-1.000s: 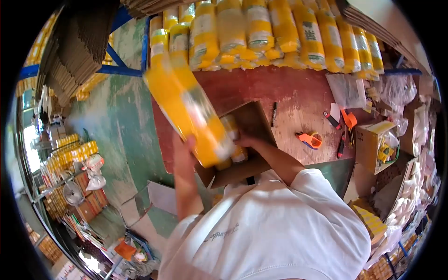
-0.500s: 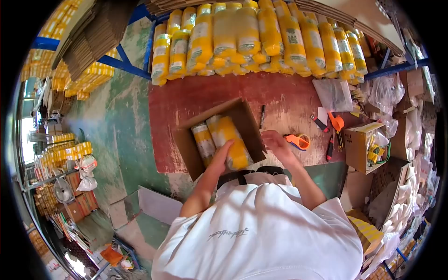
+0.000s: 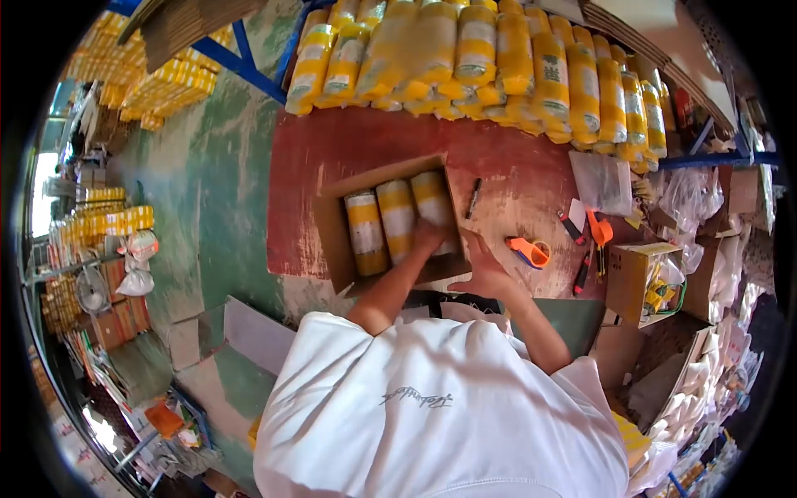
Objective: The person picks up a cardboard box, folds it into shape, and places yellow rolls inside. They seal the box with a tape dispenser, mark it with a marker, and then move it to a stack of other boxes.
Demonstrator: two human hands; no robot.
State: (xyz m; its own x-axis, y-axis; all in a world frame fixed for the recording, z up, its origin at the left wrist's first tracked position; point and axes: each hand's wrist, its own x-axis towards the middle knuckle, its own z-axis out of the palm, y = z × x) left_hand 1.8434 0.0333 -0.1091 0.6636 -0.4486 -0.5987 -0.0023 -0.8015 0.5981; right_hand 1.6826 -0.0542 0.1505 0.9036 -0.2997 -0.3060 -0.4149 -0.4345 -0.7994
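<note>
An open cardboard box (image 3: 330, 241) stands near the front of the red table, tilted slightly in view. Side by side inside it lie three yellow-and-white wrapped rolls: a left roll (image 3: 365, 233), a middle roll (image 3: 396, 212) and a right roll (image 3: 429, 195). My left hand (image 3: 428, 239) reaches over the front wall and rests on the lower part of the middle and right rolls, its fingers largely hidden. Outside the box's right wall, my right hand (image 3: 488, 270) is open, its fingers stretched along the front right corner with the thumb apart.
Many similar wrapped rolls (image 3: 473, 50) are stacked along the table's back edge. A black marker (image 3: 474, 198) lies right of the box, then an orange tape dispenser (image 3: 529, 252). Cutters (image 3: 584, 270) and a carton of supplies (image 3: 624, 278) stand further right.
The rolls have gone from tilted and bunched to lying side by side in the box. My left hand has moved right and deeper into it; my right hand has come closer to its corner.
</note>
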